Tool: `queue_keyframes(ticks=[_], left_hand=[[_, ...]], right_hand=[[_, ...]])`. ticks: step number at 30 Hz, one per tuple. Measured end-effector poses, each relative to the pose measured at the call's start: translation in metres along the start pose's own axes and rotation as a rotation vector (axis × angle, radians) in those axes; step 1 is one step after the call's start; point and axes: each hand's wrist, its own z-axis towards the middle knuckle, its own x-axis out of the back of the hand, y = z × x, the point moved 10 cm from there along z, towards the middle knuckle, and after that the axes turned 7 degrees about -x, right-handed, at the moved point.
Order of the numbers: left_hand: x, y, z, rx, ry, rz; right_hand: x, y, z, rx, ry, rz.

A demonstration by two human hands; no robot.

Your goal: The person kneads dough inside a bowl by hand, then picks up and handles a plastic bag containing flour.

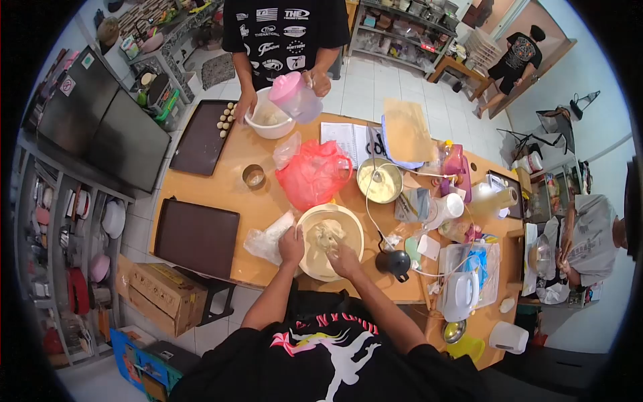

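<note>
One cream bowl (356, 234) of dough (325, 233) is placed by the near edge of the tabletop (260, 209). Its rim is gripped by the fingers of the left hand (291, 246); the right hand (343, 260) is dipped into the dough, and whether its fingers are closed cannot be told. Two brown trays (197, 238) are set along the left edge; one red bag (315, 175) is placed beyond the bowl.

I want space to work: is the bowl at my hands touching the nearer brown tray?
Apart. The head view shows a strip of tabletop and a plastic bag between the bowl and the nearer brown tray.
</note>
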Motion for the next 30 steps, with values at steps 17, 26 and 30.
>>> queue_keyframes(ticks=[17, 26, 30], left_hand=[[-0.003, -0.012, -0.001, 0.002, 0.037, -0.055], [-0.001, -0.007, 0.002, -0.030, 0.055, -0.020], [-0.003, -0.007, 0.001, -0.038, 0.010, 0.011]], right_hand=[[-0.019, 0.030, 0.092, -0.322, -0.227, 0.036], [-0.025, -0.009, 0.071, -0.060, -0.259, -0.265], [-0.024, -0.012, 0.065, 0.019, -0.172, -0.242]])
